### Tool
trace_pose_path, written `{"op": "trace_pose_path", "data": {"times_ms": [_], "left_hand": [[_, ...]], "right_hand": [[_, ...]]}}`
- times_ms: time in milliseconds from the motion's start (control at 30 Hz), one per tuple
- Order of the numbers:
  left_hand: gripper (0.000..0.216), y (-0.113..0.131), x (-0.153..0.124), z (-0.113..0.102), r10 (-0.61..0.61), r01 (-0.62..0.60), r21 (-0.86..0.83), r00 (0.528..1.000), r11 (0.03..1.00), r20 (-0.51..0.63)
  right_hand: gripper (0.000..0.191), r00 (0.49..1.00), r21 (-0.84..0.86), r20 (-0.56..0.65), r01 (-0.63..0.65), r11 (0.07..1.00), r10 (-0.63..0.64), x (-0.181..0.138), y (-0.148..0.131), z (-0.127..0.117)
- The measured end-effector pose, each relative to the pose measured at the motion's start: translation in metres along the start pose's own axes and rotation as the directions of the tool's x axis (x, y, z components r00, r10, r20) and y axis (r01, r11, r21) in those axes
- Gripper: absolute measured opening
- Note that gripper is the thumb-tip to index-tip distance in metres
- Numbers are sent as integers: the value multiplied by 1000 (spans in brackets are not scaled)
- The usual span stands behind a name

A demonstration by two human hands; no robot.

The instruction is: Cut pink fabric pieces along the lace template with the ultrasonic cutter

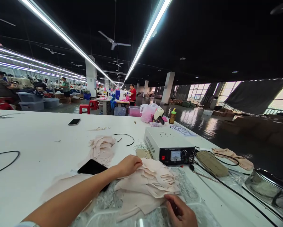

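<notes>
My left hand (128,165) rests with curled fingers on the far edge of a stack of pale pink fabric pieces (150,183) lying on the white table (37,138). My right hand (181,212) is closed near the stack's near right corner, pinching a fabric edge and what looks like a small dark tool. A black phone (91,167) lies just under my left forearm. A second pile of pink fabric (102,148) sits beyond it.
A white control box with a dial (169,145) stands right of the stack, cables running from it. A tan pad (212,163), a metal bowl (268,189), another phone (74,121), a pink bag (147,113) and a bottle (172,116) lie around. Workers stand far behind.
</notes>
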State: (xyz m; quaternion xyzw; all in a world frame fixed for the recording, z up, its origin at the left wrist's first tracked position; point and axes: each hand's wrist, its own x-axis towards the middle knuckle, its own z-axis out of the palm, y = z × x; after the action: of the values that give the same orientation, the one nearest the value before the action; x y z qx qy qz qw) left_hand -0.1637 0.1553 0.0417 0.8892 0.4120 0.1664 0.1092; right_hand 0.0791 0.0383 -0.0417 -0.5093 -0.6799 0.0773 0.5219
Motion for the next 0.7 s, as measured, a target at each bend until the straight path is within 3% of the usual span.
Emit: {"op": "trace_pose_path", "data": {"times_ms": [200, 333, 433, 567, 700], "left_hand": [[15, 22, -15, -6, 76, -73, 151, 997, 986, -13], [16, 38, -26, -2, 141, -142, 248, 990, 958, 25], [15, 47, -43, 1, 162, -177, 308, 984, 935, 73], [16, 59, -84, 8, 200, -255, 332, 961, 908, 191], [17, 75, -131, 23, 283, -379, 246, 894, 892, 348]], "right_hand": [[22, 976, -72, 31, 217, 974, -215, 21, -11, -2], [39, 935, -160, 33, 354, 921, -354, 40, -29, 12], [32, 897, -169, 106, 441, 882, -428, 45, -42, 23], [21, 834, -118, 218, 538, 835, -506, 24, -50, 15], [21, 767, -53, 336, 595, 802, -546, -10, -51, -16]]}}
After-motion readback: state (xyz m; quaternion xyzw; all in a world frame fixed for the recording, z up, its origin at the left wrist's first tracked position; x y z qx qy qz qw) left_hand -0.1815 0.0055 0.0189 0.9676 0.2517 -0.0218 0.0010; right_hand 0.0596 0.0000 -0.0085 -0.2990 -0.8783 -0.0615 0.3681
